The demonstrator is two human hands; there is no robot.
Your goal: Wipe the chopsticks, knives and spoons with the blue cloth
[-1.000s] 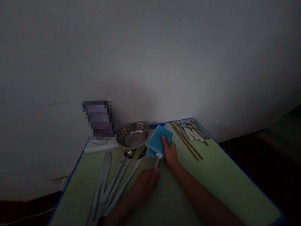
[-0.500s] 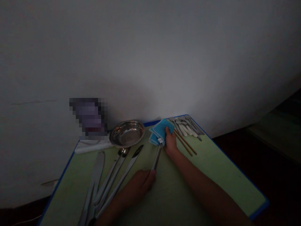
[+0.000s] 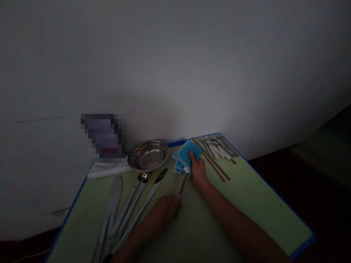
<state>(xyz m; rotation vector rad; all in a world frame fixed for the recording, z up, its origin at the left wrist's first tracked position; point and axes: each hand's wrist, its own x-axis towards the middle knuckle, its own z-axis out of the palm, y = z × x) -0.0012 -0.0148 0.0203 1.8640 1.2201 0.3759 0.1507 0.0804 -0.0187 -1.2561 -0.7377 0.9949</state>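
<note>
My left hand (image 3: 170,207) is closed around the near end of a slim metal utensil (image 3: 180,184). The utensil's far end runs into a folded blue cloth (image 3: 189,151) with pale edges and a small white tag, so its kind is hidden. My right hand (image 3: 199,170) grips that cloth, thumb on top, around the utensil's covered end. Just right of the cloth lies a pair of brown chopsticks (image 3: 212,162). Left of my hands, a long table knife (image 3: 153,190) and several other long metal utensils (image 3: 127,212) rest on the table.
A shiny steel bowl (image 3: 148,156) stands at the back of the green, blue-edged table (image 3: 263,215). Several spoons and forks, some white-handled (image 3: 219,149), lie at the back right corner. A white cloth (image 3: 106,170) and a blurred-out object (image 3: 102,137) are at back left, against the wall.
The cloth and my right hand have shifted slightly toward me and left along the utensil, baring more of the chopsticks' far ends. My left hand is nearly still.
</note>
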